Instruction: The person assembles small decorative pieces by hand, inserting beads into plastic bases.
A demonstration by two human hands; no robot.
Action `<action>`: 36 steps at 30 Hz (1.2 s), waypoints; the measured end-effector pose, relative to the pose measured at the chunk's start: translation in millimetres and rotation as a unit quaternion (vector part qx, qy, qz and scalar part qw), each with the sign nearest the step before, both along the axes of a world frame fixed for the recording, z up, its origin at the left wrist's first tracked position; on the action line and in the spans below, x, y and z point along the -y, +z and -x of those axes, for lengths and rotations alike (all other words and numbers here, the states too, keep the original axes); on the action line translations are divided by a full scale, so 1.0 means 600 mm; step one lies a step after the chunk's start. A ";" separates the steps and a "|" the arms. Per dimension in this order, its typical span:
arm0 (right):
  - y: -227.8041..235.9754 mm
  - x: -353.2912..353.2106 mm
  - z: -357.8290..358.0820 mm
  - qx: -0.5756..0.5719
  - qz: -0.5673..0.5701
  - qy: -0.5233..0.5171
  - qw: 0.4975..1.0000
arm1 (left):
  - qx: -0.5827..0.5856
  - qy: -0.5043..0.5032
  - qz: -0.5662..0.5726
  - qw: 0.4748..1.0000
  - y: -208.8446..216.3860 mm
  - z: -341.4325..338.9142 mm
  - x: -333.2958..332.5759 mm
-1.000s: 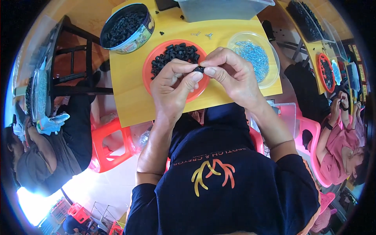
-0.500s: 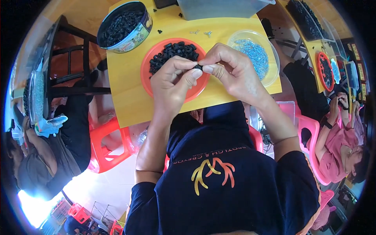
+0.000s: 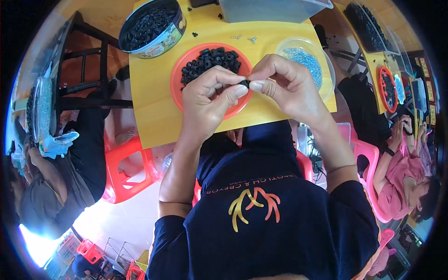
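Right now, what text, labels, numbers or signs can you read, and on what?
Dark shirt: lettering beside the emblem, wording not copied.
Round tin: printing too small to read.
Far-right wall panels: too small to read.
Held black piece: none visible.

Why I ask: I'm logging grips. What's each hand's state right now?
Left hand: closed, pinching a small black piece.
Right hand: closed on the same piece.

A head-worn fisheye looks steeply down from close above shirt [image 3: 280,249] and table [image 3: 156,88].
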State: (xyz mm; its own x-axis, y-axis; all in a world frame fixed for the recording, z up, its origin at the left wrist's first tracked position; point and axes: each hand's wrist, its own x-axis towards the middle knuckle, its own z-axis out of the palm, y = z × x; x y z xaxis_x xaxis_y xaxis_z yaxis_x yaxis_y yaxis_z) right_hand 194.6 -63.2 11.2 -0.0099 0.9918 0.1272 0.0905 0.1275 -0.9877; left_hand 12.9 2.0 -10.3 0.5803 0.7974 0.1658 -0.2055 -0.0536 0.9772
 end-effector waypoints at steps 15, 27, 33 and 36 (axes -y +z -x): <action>0.010 -0.016 -0.013 -0.032 0.096 0.074 0.992 | 0.011 -0.001 -0.057 0.998 -0.013 0.011 -0.001; 0.050 -0.010 -0.013 0.314 -0.031 0.165 0.935 | -0.002 -0.044 -0.180 0.983 -0.007 0.022 -0.006; 0.024 -0.022 -0.012 0.293 0.015 0.153 0.944 | -0.039 -0.041 -0.198 0.979 -0.014 0.017 -0.019; 0.009 -0.030 -0.014 0.187 0.108 0.165 0.962 | -0.014 -0.037 -0.126 0.991 -0.032 0.015 -0.028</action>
State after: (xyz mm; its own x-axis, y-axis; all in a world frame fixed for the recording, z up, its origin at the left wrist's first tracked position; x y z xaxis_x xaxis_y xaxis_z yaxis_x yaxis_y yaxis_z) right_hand 203.2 -45.2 16.6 -0.3341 0.9298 -0.1544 0.4338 0.0062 -0.9010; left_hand 4.2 18.8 -29.6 0.6420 0.6885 0.3374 -0.1916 -0.2820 0.9401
